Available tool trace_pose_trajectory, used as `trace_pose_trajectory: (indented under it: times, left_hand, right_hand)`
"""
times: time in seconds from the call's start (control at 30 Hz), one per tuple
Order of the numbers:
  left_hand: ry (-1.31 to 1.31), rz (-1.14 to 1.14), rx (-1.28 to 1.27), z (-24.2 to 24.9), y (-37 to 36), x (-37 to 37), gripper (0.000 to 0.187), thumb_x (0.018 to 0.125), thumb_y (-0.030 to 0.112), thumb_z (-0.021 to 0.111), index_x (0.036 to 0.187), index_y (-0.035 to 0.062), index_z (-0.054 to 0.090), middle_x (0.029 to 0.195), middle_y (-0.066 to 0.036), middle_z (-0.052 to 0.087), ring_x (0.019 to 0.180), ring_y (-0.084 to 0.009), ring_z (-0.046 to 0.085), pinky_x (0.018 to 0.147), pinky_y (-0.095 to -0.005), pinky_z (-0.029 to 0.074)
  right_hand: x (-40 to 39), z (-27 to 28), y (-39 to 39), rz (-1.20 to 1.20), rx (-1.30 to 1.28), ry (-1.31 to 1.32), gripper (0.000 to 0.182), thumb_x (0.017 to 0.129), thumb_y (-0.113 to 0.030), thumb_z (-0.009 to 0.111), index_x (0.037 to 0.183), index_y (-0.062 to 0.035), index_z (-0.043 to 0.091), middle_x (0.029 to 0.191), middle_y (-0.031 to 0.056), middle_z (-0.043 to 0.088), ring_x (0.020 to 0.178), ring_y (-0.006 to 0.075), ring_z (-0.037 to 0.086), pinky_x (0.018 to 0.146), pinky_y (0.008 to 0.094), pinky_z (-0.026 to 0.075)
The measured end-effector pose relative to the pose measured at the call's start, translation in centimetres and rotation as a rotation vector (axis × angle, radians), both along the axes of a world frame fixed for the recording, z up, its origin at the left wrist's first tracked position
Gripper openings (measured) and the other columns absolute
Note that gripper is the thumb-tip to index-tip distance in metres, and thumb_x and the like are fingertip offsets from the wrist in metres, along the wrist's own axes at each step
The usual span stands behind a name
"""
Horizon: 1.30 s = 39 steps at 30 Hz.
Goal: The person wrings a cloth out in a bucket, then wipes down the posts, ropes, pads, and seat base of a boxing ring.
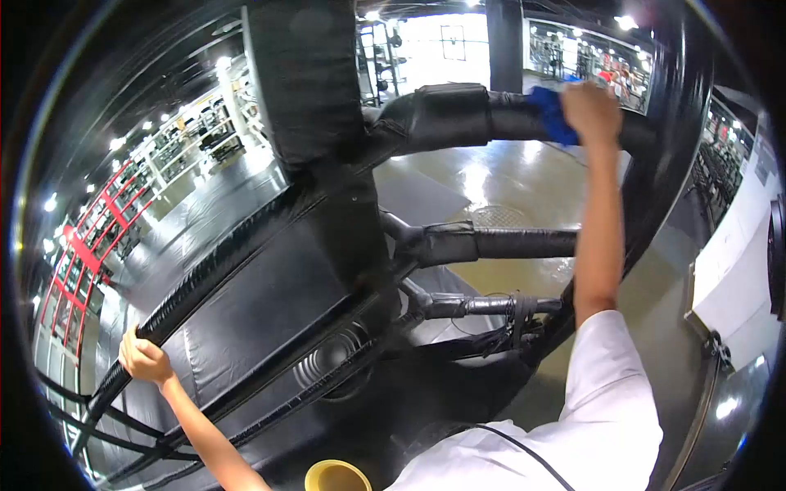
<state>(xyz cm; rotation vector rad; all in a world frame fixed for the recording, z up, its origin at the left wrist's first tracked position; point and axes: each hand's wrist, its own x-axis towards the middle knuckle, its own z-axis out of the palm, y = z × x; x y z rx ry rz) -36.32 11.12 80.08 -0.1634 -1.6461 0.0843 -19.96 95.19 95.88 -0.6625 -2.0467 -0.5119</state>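
Observation:
My left hand (146, 357) is closed around the top black wrapped rope (221, 266) of what looks like a boxing ring, at the lower left. At the upper right, my right hand (593, 113) is closed on a blue cloth (553, 114). The cloth lies against a black padded bar (512, 116) that joins a thick black corner pad (304, 82) to a dark post (667, 123). Below it run a middle padded bar (524, 243) and a thinner lower bar (471, 306). My right fingers are partly hidden by the back of the hand.
A yellow round container (336, 476) shows at the bottom edge. Red metal railings (86, 250) stand far left. A white panel (737, 282) and a dark glossy surface (737, 409) are on the right. Gym racks (381, 61) and shiny floor (491, 176) lie beyond the bars.

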Motion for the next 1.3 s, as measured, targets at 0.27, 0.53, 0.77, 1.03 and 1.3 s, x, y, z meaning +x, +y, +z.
trace_pose_trajectory:
  times: [0.27, 0.53, 0.77, 1.03, 1.3]
  left_hand:
    - [0.041, 0.089, 0.091, -0.9, -1.9, -3.8, 0.044, 0.099, 0.029, 0.035, 0.101, 0.0124, 0.076, 0.099, -0.007, 0.076, 0.093, -0.0317, 0.07, 0.085, -0.0439, 0.05]
    - [0.049, 0.046, -0.052, 0.1, -2.9, -1.4, 0.044, 0.098, 0.024, 0.036, 0.104, 0.0099, 0.077, 0.099, -0.009, 0.076, 0.092, -0.0343, 0.07, 0.083, -0.0451, 0.052]
    - [-0.04, 0.09, -0.008, 0.3, 0.1, 1.6, 0.036, 0.09, 0.022, 0.046, 0.098, 0.0092, 0.078, 0.1, -0.012, 0.077, 0.089, -0.0329, 0.07, 0.085, -0.0455, 0.05]
    - [0.025, 0.003, 0.114, 0.6, 3.5, 3.9, 0.027, 0.09, 0.018, 0.051, 0.087, 0.0076, 0.076, 0.089, -0.012, 0.075, 0.088, -0.034, 0.069, 0.088, -0.0452, 0.048]
    - [-0.035, -0.046, 0.155, 1.0, 4.3, 4.2, 0.024, 0.088, 0.017, 0.054, 0.089, 0.0059, 0.075, 0.091, -0.011, 0.075, 0.091, -0.0321, 0.069, 0.094, -0.0439, 0.047]
  right_hand:
    - [0.8, -1.1, -2.1, 0.233, 0.062, 0.062, 0.038, 0.098, -0.035, 0.048, 0.094, -0.006, 0.073, 0.098, 0.0183, 0.075, 0.086, 0.0422, 0.072, 0.081, 0.052, 0.057]
    - [-5.1, -3.4, -7.5, 0.407, 0.514, 0.288, 0.021, 0.091, -0.029, 0.063, 0.089, -0.0093, 0.069, 0.085, 0.0096, 0.072, 0.071, 0.0286, 0.072, 0.066, 0.0392, 0.06]
    - [9.7, -2.1, 9.9, 0.086, 0.157, 0.04, 0.04, 0.105, -0.034, 0.056, 0.131, -0.0038, 0.063, 0.127, 0.0211, 0.068, 0.116, 0.0374, 0.066, 0.098, 0.0459, 0.053]
    - [14.0, -14.4, 19.4, 0.236, 0.211, 0.266, 0.042, 0.106, -0.014, 0.052, 0.145, 0.0017, 0.054, 0.15, 0.0203, 0.054, 0.141, 0.0348, 0.049, 0.119, 0.0423, 0.038]
    - [5.4, -33.7, 20.0, 0.583, -0.197, 0.16, 0.035, 0.101, -0.009, 0.055, 0.136, -0.0008, 0.059, 0.138, 0.0198, 0.06, 0.129, 0.0371, 0.057, 0.112, 0.0441, 0.044]
